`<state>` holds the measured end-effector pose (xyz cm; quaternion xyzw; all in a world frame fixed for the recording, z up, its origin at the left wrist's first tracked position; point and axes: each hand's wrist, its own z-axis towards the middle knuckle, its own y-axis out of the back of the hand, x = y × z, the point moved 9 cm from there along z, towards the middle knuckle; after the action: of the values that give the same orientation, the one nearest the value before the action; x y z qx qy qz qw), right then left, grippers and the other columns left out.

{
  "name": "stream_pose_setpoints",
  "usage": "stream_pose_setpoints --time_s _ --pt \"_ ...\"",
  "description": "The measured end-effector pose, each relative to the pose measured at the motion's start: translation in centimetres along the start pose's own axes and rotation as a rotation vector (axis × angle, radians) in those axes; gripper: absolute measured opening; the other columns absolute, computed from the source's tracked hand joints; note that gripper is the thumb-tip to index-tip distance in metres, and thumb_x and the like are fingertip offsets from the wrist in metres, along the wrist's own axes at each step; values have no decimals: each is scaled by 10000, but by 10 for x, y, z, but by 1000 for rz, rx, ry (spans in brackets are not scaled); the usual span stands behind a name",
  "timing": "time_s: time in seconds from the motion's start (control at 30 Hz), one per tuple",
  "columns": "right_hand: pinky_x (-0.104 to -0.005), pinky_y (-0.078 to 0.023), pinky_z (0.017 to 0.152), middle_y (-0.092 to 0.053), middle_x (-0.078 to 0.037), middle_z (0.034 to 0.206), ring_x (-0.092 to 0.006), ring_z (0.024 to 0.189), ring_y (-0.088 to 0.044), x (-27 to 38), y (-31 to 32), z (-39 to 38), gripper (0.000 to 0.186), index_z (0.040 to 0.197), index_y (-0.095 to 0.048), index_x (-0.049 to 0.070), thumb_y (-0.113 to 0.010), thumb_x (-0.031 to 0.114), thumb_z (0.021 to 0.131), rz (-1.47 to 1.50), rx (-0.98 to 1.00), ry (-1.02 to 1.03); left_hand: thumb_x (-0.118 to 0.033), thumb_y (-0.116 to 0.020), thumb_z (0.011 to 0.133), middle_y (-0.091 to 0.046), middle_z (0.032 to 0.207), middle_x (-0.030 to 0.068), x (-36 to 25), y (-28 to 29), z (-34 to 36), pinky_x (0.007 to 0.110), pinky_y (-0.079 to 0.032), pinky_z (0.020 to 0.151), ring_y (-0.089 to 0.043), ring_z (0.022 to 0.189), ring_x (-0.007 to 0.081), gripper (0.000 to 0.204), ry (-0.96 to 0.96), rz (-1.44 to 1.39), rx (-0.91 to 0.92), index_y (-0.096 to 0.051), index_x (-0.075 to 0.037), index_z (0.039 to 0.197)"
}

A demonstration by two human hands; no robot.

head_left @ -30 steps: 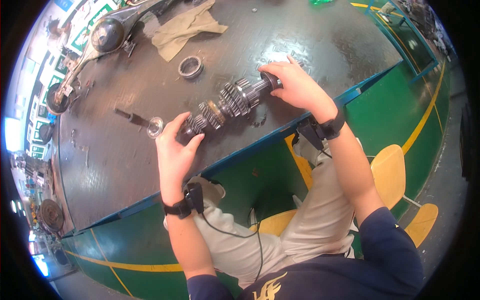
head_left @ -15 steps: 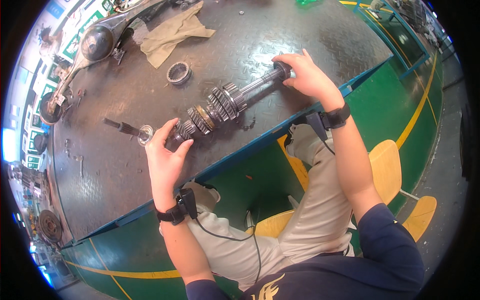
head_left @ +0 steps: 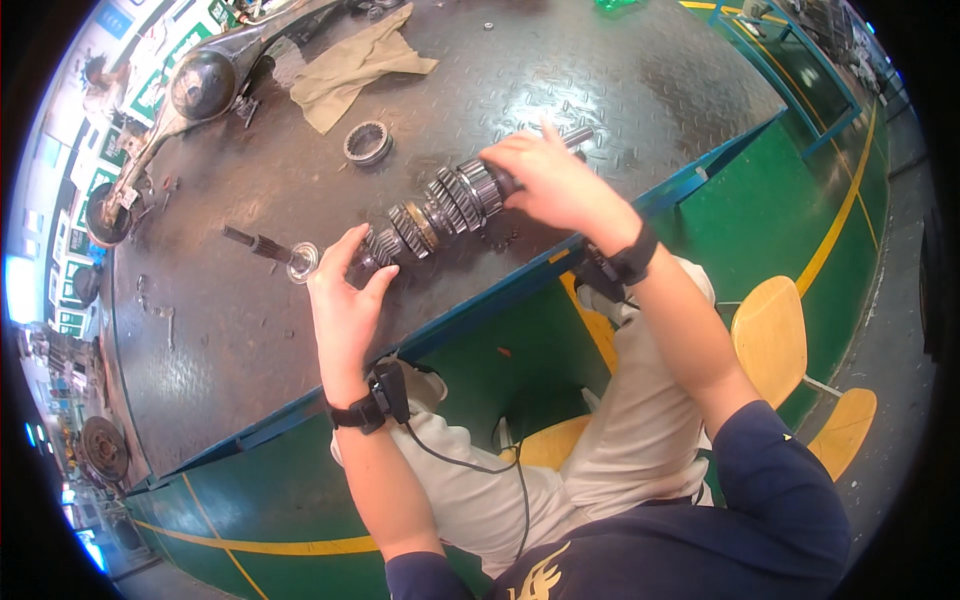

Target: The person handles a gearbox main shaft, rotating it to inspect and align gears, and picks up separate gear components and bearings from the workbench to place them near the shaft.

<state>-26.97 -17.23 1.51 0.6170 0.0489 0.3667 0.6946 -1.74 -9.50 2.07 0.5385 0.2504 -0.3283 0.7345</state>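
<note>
A gear shaft (head_left: 410,235) with several steel gears and a brass-coloured ring lies slanted across the metal workbench. My left hand (head_left: 345,300) grips its left end between thumb and fingers. Around the shaft, right beside the largest gear (head_left: 482,186), my right hand (head_left: 560,188) holds a dark ring (head_left: 507,182), mostly covered by the fingers. The bare splined end of the shaft (head_left: 578,137) sticks out beyond that hand. Just left of my left hand is a shorter splined shaft (head_left: 262,246) with a bearing (head_left: 302,262) at its end.
A toothed ring (head_left: 367,144) lies behind the gear shaft, with a tan cloth (head_left: 360,68) farther back. A large axle housing (head_left: 203,85) stands at the far left. The bench's blue front edge (head_left: 470,310) runs above my knees. A wooden chair (head_left: 770,330) stands at right.
My right hand has slid the dark ring along the shaft, from its far right end leftward to the gears. My left hand keeps its hold on the other end.
</note>
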Motion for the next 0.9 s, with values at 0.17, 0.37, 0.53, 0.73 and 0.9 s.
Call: stream_pose_setpoints --time_s 0.17,0.37,0.53,0.73,0.9 --pt "-674 -217 1265 -699 -110 1238 -317 1305 -582 11 -3 5 510 1291 -656 36 -659 -86 796 -41 -110 73 0 -885 755 -754 1126 161 -6 -17 3 347 -557 942 -723 1003 226 585 -45 -13 -3 -693 15 1308" --pt "-666 -226 1266 -699 -112 1240 -327 1292 -589 16 -6 6 501 1283 -665 34 -645 -88 797 -37 -81 60 -41 -902 735 -728 1218 253 -3 -15 1 404 -573 960 -733 1088 360 605 -3 -31 19 -687 36 1295" --pt "-661 -236 1262 -700 -109 1243 -327 1295 -590 8 -7 5 515 1294 -663 36 -644 -87 794 -29 -130 58 -38 -897 735 -729 1214 249 -10 -15 3 408 -569 964 -731 1085 363 595 -38 7 28 -690 30 1288" --pt "-617 -221 1279 -678 -109 1321 -324 1350 -562 1 -5 6 619 1348 -638 58 -696 -85 748 18 -43 15 -37 -893 763 -753 1113 136 -4 -17 4 349 -553 935 -701 1001 217 597 4 -32 21 -695 2 1324" --pt "-622 -221 1276 -681 -88 1340 -307 1351 -566 -13 -2 3 599 1349 -645 81 -763 -45 775 -15 -54 -11 -56 -907 746 -749 1095 151 -9 -10 1 356 -563 928 -710 997 238 579 12 30 28 -708 5 1287"
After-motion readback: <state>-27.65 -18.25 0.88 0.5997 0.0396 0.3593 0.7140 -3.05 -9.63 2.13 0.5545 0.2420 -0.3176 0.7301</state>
